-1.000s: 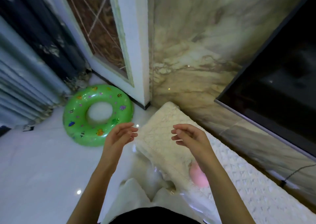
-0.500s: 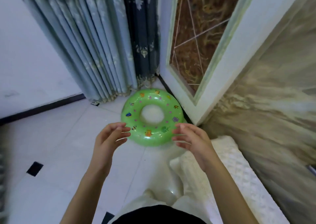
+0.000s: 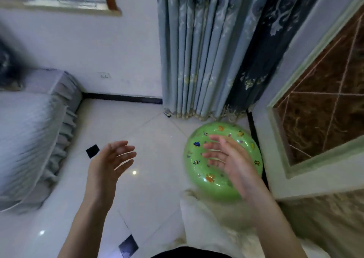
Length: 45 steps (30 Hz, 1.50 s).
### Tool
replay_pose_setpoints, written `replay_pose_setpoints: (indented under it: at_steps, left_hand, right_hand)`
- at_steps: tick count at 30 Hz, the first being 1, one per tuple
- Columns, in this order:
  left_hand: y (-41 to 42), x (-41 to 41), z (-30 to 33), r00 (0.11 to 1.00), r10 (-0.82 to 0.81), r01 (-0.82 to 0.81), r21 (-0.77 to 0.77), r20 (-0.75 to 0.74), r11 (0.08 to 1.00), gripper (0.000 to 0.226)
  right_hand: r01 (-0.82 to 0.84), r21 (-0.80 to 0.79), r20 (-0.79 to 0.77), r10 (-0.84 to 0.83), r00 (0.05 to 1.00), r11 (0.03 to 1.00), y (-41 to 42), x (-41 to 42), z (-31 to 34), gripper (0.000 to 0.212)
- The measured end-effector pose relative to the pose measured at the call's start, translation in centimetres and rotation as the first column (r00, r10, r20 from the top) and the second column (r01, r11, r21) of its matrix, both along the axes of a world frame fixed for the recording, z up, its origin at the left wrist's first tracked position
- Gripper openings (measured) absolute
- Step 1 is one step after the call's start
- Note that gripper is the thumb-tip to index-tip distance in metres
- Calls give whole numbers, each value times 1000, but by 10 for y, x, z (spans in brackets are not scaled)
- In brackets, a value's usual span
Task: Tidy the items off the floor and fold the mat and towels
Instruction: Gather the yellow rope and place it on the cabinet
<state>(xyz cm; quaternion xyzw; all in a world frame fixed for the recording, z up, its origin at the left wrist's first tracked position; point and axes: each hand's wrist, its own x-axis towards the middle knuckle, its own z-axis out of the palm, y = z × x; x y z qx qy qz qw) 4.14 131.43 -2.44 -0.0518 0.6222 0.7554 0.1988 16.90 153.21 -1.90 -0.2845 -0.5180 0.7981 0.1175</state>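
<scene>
While both hands hover open, swim ring prints seem fish.

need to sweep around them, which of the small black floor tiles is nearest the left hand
The black tile just left of the left hand, beside its thumb side. The other black tile lies lower in view, down beside the forearm and nearer the person's body.

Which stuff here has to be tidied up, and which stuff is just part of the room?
For the job:
- green swim ring on the floor
- white fluffy mat beside it
- left hand and right hand, both open, holding nothing

Just there:
- blue curtains
- grey bed
- wall socket
</scene>
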Motion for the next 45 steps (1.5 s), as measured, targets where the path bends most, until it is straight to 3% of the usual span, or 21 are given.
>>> replay_pose_setpoints:
  at_steps: [3,9,17,23,29,38,45]
  left_hand:
    - [-2,-28,1,992,123,-124,36,21,992,36]
    - [9,-70,1,937,337,-344,66,95,937,35]
    - [-21,-76,-3,763,632,-639,13,135,769,33]
    - [-74,-74,-12,591,791,-793,-65,159,606,32]
    - [-158,-107,-18,429,891,-887,-116,146,446,31]
    - [-319,-154,4,226,974,-974,-13,-1,226,29]
    - [-397,-171,3,57,998,-998,27,7,56,25]
  right_hand:
    - [-99,9,-14,99,995,995,19,-45,0,37]
    - [-294,9,-11,294,956,956,42,-143,-1,27]
    - [-637,-8,41,636,770,771,-2,-250,-9,27]
    - [-804,-34,71,804,590,593,-83,-309,-20,22]
    - [-878,-35,60,878,474,477,-197,-369,-26,19]
    - [-961,21,12,961,276,276,-390,-439,-8,17]
    - [-991,14,67,988,136,135,-496,-480,-8,16]
